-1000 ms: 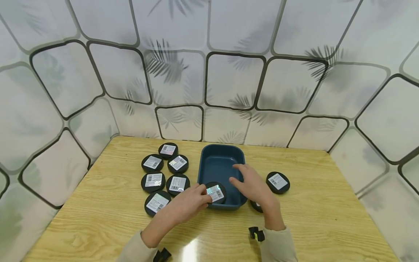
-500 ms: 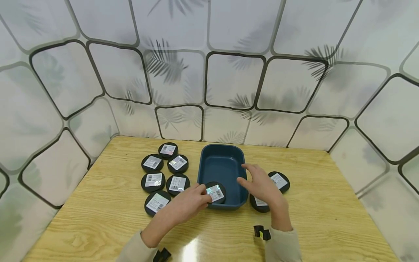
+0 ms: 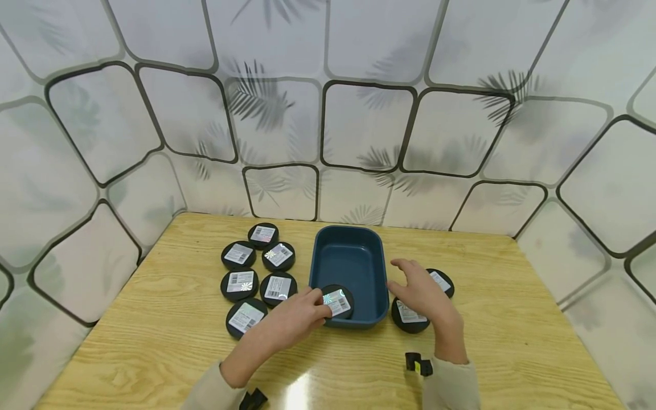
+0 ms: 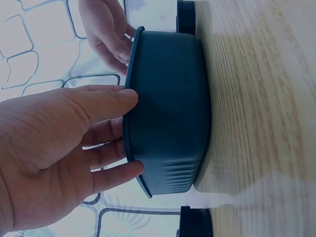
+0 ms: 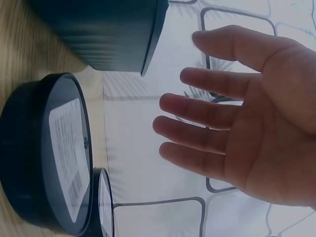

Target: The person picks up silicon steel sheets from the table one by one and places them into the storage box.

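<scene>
In the head view my left hand is at the near left corner of a dark blue rectangular plastic tub. The left wrist view has its thumb tip lapping the outside of the tub's rim, while some fingers pass behind the rim. Inside that corner lies a flat black round container with a white label; the left fingers overlap its edge. My right hand hovers just right of the tub, fingers spread and holding nothing. Below it are two similar labelled black round containers.
Several more labelled black round containers lie grouped left of the tub on the light wooden table. A patterned fabric wall encloses the back and sides.
My right hand has moved right, from over the inside of the tub to beyond its right rim, uncovering more of the nearer right-hand container. The left hand and tub stay put.
</scene>
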### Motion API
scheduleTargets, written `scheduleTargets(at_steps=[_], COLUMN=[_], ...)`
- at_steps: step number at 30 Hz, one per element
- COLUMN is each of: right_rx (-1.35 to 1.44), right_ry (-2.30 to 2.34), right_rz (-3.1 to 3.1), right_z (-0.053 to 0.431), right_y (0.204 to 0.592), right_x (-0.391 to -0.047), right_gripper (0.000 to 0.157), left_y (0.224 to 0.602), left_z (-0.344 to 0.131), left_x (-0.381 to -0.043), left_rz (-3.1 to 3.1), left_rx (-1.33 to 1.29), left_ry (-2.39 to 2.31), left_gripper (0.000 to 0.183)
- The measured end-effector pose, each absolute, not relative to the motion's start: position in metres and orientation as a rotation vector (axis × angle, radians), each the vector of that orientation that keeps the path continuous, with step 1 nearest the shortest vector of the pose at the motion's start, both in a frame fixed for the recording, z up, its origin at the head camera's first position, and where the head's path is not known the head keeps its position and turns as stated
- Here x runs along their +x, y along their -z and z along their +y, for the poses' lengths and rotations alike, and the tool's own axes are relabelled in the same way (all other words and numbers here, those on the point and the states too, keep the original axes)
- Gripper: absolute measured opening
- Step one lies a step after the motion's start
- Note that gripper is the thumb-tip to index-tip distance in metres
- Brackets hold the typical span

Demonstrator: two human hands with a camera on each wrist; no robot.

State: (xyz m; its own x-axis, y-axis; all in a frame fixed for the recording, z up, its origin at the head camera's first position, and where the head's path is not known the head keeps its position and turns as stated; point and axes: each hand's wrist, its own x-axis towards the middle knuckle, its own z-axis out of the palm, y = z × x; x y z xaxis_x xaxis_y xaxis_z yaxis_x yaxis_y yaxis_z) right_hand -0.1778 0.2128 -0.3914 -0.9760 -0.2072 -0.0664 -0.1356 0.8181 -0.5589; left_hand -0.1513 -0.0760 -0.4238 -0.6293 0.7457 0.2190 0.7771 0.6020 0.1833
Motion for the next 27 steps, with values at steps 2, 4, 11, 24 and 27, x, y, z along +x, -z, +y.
scheduleTargets(at_steps=[2, 4, 11, 24, 27], right_rx=[-0.262, -0.249, -0.26, -0.184, -0.173], right_ry=[0.857, 0.848, 0.825, 0.763, 0.752], right_rz=[2.853, 2.823, 2.766, 2.743, 2.742], right_z=[0.2144, 0.216, 0.2198, 0.2192, 0.2185], right_y=[0.3914, 0.3915, 0.3908, 0.3963, 0.3989], right_x=[-0.1766, -0.175, -0.1719, -0.1704, -0.1706], right_gripper=[0.053, 0.055, 0.06, 0.071, 0.073], left_y=[0.4241, 0.4243, 0.4254, 0.4252, 0.425], left_z=[-0.0762, -0.0764, -0.0762, -0.076, -0.0761], left_x=[-0.1506, -0.1499, -0.1498, -0.1518, -0.1508], left_rz=[-2.703, -2.704, -2.69, -2.685, -2.691], left_rx=[-1.294, -1.297, -1.289, -1.275, -1.278], left_ry=[0.4, 0.408, 0.398, 0.381, 0.376], left_gripper=[0.009, 0.009, 0.009, 0.008, 0.008])
